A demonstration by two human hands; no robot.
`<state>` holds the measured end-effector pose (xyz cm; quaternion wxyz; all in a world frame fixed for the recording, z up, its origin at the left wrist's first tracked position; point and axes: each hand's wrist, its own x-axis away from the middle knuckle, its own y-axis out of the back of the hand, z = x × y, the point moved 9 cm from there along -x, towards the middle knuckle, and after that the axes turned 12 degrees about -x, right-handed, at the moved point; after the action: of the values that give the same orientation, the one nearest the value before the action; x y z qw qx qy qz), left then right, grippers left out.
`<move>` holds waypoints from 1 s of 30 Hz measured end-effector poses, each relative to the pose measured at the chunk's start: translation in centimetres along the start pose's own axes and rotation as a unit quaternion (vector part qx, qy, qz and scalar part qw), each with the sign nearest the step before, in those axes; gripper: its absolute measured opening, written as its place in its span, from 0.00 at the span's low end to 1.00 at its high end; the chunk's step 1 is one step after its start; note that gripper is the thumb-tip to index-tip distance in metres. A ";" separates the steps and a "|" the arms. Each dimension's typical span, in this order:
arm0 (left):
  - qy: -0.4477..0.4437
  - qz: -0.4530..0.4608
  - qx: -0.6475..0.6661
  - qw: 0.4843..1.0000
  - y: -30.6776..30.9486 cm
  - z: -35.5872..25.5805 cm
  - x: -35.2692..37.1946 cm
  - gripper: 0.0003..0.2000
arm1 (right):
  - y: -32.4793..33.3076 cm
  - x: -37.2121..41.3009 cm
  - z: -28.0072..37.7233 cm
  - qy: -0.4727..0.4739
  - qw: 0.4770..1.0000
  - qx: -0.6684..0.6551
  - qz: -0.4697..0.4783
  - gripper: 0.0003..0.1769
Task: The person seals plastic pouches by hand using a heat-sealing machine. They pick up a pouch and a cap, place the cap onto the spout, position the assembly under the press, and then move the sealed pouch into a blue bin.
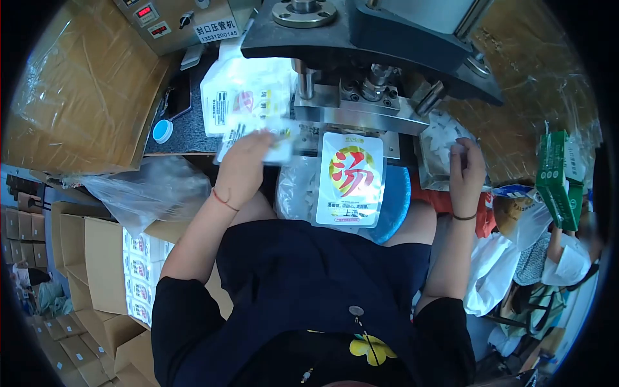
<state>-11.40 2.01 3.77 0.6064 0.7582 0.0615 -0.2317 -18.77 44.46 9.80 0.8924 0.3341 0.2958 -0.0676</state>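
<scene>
My left hand (pixel 244 166) holds a white printed pouch (pixel 267 137) just below a stack of similar pouches (pixel 245 97) on the machine's dark bed. A white pouch with a large red and yellow character (pixel 351 177) hangs upright from the sealing machine's clamp (pixel 361 113) in the middle. My right hand (pixel 465 169) reaches into a tray of small white caps (pixel 442 138) at the right; its fingertips pinch something small and white.
The machine's control box (pixel 174 22) stands at the back left. A light-blue cap (pixel 162 131) lies on the bed. An open carton of packed pouches (pixel 138 274) stands at my left. Green boxes (pixel 558 177) and another person's sleeve (pixel 564 258) are at the right.
</scene>
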 end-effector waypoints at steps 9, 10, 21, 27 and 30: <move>0.178 0.144 0.403 0.886 -2.8 -7.0 0.9 0.10 | -7.6 1.5 12.4 0.050 0.937 -0.279 0.202 0.11; 0.165 0.169 0.388 0.891 -2.6 -8.5 0.6 0.09 | -7.5 1.1 13.2 0.052 0.941 -0.272 0.195 0.11; 0.167 0.295 0.616 0.711 -5.5 -15.7 1.9 0.18 | -4.7 0.8 11.3 -0.008 0.944 -0.295 0.148 0.08; 0.188 0.330 0.691 0.615 -6.5 -17.8 2.9 0.19 | -6.4 1.4 11.7 0.049 0.933 -0.188 0.302 0.12; 0.195 0.359 0.719 0.562 -7.0 -18.8 3.6 0.16 | -6.6 1.3 11.0 0.032 0.923 -0.185 0.335 0.15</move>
<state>-5.69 20.93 -1.05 -0.1328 0.9295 -0.2859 0.1915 -14.52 32.43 12.03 0.8990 0.2444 0.2018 0.3022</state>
